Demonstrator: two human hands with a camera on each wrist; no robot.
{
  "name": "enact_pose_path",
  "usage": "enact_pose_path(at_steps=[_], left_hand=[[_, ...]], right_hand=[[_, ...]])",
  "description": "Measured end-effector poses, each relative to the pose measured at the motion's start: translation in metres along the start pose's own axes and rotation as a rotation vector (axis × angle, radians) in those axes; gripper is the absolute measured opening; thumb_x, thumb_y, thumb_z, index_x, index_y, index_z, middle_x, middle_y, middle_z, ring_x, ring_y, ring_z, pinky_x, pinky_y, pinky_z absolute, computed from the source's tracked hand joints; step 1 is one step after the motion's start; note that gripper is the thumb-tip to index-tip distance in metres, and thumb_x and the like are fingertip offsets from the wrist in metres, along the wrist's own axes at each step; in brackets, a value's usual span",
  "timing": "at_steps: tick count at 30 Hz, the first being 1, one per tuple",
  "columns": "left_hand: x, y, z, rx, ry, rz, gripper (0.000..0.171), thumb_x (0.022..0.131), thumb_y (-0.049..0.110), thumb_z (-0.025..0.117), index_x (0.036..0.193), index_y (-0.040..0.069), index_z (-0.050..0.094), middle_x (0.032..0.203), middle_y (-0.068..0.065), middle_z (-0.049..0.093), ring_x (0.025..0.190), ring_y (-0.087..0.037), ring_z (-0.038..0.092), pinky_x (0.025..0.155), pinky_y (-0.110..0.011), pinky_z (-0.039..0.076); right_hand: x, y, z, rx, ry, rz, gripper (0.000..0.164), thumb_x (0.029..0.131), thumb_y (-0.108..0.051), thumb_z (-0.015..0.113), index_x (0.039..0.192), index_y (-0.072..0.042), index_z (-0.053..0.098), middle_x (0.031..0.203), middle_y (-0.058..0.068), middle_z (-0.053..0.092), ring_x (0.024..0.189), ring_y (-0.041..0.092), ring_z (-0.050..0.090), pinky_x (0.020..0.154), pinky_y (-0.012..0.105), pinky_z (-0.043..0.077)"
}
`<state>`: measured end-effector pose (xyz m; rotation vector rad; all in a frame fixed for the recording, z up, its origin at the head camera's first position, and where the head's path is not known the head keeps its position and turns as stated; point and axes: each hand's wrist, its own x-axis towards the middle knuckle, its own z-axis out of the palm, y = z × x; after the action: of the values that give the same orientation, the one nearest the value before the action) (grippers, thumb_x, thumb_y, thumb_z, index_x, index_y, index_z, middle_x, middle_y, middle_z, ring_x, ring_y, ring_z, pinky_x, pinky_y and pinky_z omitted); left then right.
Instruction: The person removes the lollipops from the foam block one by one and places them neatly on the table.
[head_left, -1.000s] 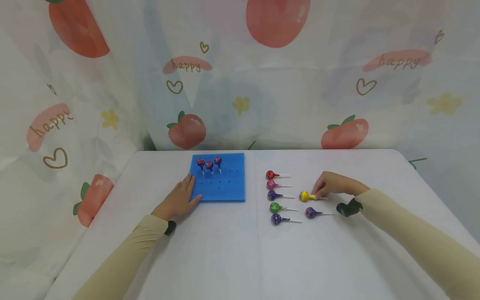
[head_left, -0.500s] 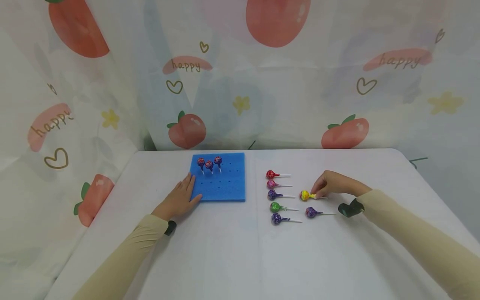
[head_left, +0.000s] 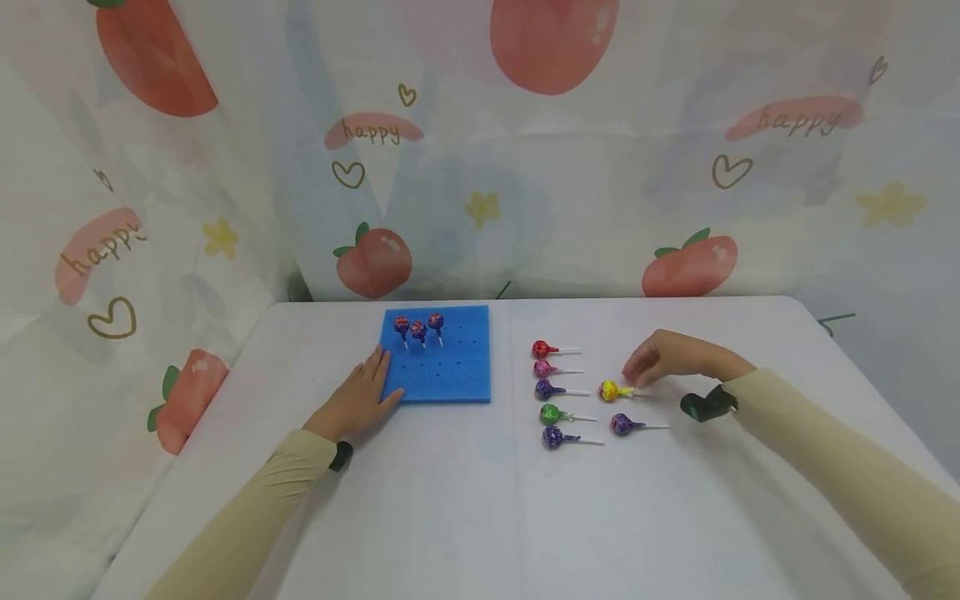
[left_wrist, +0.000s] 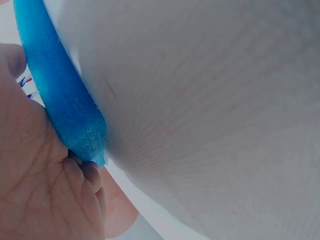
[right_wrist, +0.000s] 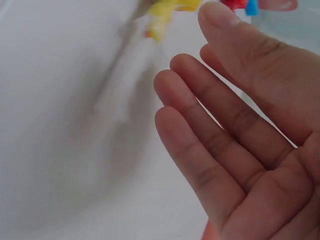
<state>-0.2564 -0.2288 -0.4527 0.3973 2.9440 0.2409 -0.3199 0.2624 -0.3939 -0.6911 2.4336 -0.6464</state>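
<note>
My left hand [head_left: 358, 398] lies with straight fingers against the left edge of a blue foam board [head_left: 442, 385] dotted with small holes. Three lollipops [head_left: 417, 332] with red and purple wrappers stand upright near the board's back left. In the left wrist view, the palm [left_wrist: 35, 165] touches the side of the board [left_wrist: 65, 90]. Just above a yellow lollipop [head_left: 610, 390] lying on the table hovers my right hand [head_left: 671, 357]. The right wrist view shows its fingers [right_wrist: 182, 132] loosely bent and holding nothing, with the yellow wrapper [right_wrist: 161, 20] apart from them.
Left of the yellow lollipop runs a column: red [head_left: 541, 350], pink [head_left: 543, 368], purple [head_left: 545, 389], green [head_left: 551, 414] and another purple lollipop [head_left: 552, 437]. One more purple lollipop [head_left: 622, 425] lies nearest the right hand's cuff. A printed curtain [head_left: 540, 217] hangs behind the white table [head_left: 450, 508].
My right hand has let go of the yellow lollipop's stick and lifted slightly up and back. The yellow lollipop stays on the table. My left hand has not moved.
</note>
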Motion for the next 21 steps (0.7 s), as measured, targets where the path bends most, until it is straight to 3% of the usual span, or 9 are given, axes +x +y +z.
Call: enact_pose_path(at_steps=[6, 12, 21], left_hand=[[-0.001, 0.001, -0.001, -0.002, 0.003, 0.001, 0.077, 0.098, 0.042, 0.042, 0.148, -0.006, 0.007, 0.157, -0.025, 0.005, 0.145, -0.039, 0.010, 0.118, -0.051, 0.014], [-0.002, 0.002, -0.002, -0.012, -0.002, -0.001, 0.078, 0.098, 0.042, 0.043, 0.148, -0.007, 0.009, 0.156, -0.025, 0.006, 0.145, -0.040, 0.011, 0.118, -0.051, 0.014], [-0.001, 0.001, 0.000, -0.001, -0.006, -0.006, 0.078, 0.098, 0.042, 0.042, 0.148, -0.007, 0.007, 0.156, -0.025, 0.005, 0.145, -0.040, 0.010, 0.118, -0.051, 0.013]], right_hand=[[-0.001, -0.019, -0.017, 0.044, -0.013, -0.010, 0.039, 0.083, -0.020, 0.071, 0.115, 0.001, 0.065, 0.107, 0.014, 0.071, 0.099, 0.020, 0.068, 0.090, 0.037, 0.054], [0.008, -0.050, -0.030, 0.064, 0.018, -0.059, 0.046, 0.084, -0.029, 0.070, 0.121, -0.002, 0.063, 0.114, 0.015, 0.068, 0.103, 0.022, 0.067, 0.092, 0.041, 0.053], [0.057, -0.094, -0.031, 0.196, 0.112, -0.187, 0.041, 0.090, -0.021, 0.063, 0.126, -0.001, 0.058, 0.121, 0.016, 0.065, 0.108, 0.024, 0.065, 0.097, 0.042, 0.049]])
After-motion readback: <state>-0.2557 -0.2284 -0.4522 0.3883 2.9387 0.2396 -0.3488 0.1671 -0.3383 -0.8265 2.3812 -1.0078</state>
